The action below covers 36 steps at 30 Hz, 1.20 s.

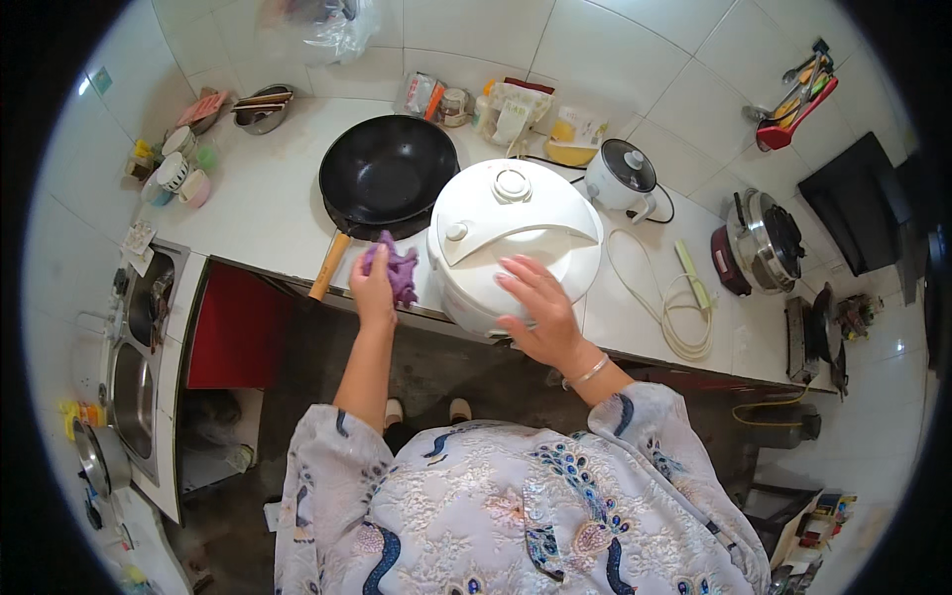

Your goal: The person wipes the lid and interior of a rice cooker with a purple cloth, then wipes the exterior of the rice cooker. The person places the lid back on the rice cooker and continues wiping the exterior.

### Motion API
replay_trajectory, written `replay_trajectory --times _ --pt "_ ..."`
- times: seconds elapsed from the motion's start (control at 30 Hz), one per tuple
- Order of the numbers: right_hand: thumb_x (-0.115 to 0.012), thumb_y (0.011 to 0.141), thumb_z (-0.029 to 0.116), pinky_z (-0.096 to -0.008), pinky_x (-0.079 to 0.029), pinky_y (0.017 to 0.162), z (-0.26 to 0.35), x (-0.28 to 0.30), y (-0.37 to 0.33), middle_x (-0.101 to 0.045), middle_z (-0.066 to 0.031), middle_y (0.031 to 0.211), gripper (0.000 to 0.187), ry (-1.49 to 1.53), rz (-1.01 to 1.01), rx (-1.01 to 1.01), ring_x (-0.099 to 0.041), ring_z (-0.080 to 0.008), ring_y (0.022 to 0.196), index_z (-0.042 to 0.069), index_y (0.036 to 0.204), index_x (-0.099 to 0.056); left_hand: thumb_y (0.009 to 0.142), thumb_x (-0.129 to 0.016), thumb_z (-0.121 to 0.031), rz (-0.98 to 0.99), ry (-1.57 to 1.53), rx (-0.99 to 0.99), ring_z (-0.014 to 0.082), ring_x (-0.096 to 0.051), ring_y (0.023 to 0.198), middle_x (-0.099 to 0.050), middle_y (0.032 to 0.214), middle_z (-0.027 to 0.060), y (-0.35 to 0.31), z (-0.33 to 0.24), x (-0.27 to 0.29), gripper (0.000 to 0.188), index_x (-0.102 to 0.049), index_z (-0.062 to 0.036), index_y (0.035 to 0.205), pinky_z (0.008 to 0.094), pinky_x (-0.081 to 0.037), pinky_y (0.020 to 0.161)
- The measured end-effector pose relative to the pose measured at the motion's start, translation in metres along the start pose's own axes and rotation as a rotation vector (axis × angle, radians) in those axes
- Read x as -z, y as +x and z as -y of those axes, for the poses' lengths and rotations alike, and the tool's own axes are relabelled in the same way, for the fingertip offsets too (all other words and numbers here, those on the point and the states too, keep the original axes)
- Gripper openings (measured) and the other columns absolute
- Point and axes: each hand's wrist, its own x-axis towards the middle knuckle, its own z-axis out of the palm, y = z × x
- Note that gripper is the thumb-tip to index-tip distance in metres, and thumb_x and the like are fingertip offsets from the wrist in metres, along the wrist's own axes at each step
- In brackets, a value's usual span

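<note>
A large white electric pressure cooker (466, 213) with a domed lid stands on the counter in front of me. My left hand (373, 288) is closed around a crumpled purple cloth (402, 273), just left of the cooker and above the counter's front edge. My right hand (540, 312) has its fingers spread at the front right of the lid; whether it touches the lid I cannot tell. Left of the cooker sits a black wok (387, 171), its wooden handle (329, 266) pointing toward me past my left hand.
A small white electric pot (620, 178) stands right of the cooker. Beyond it lie a power strip (692, 273) and its coiled white cord. Food bags (514, 109) line the back wall. At the left is a metal sink (132, 397); another steel cooker (769, 238) stands far right.
</note>
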Motion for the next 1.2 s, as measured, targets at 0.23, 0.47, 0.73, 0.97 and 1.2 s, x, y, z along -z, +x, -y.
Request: replay_trajectory --times 0.23,0.47,0.73,0.97,1.2 --pt "-0.052 0.095 0.019 -0.0468 -0.031 0.11 -0.021 0.038 -0.013 -0.048 -0.022 0.139 0.036 -0.085 -0.286 -0.216 -0.042 -0.0416 0.129 0.002 0.127 -0.056 0.08 -0.069 -0.01 0.505 0.523 -0.782 0.0245 -0.061 0.098 -0.065 0.106 0.011 -0.027 -0.068 -0.101 0.034 -0.064 -0.0055 0.113 0.0357 -0.047 0.091" --pt "-0.04 0.1 0.046 -0.048 -0.018 0.116 -0.097 0.017 -0.002 -0.03 -0.0179 0.153 0.062 -0.333 0.042 -0.353 -0.028 -0.0363 0.14 0.007 0.147 -0.033 0.07 -0.069 -0.007 0.573 1.139 -1.089 0.0317 -0.057 0.105 -0.065 0.111 0.0097 -0.041 -0.022 -0.153 0.043 -0.065 -0.0063 0.113 0.0423 -0.045 0.091" --pt "-0.034 0.098 0.057 -0.0471 -0.016 0.117 -0.087 0.018 -0.002 -0.029 -0.0178 0.154 0.072 -0.374 0.075 -0.445 -0.025 -0.0362 0.142 0.006 0.149 -0.028 0.074 -0.066 -0.008 0.413 1.29 -0.914 0.0329 -0.052 0.108 -0.059 0.112 0.0104 -0.095 -0.031 -0.084 0.037 -0.063 -0.0047 0.11 0.0424 -0.046 0.091" --pt "-0.046 0.098 0.042 -0.0476 -0.022 0.115 -0.087 0.04 -0.011 -0.039 -0.0217 0.147 0.06 -0.013 -0.115 -0.337 -0.03 -0.0379 0.14 0.005 0.145 -0.038 0.085 -0.057 -0.012 0.267 0.925 -0.302 0.0255 -0.069 0.078 -0.07 0.088 0.0193 -0.084 -0.077 -0.004 0.026 -0.066 0.0062 0.1 0.0365 -0.053 0.073" --pt "-0.065 0.088 0.02 -0.0415 -0.034 0.108 0.048 0.027 -0.026 -0.045 -0.0218 0.141 0.065 0.357 -0.01 -0.402 -0.043 -0.0364 0.131 0.006 0.144 -0.036 0.098 -0.055 -0.023 0.812 0.336 -0.106 0.0132 -0.055 0.105 -0.059 0.117 0.007 -0.143 -0.066 -0.057 0.041 -0.054 0.0042 0.128 0.0268 -0.044 0.091"
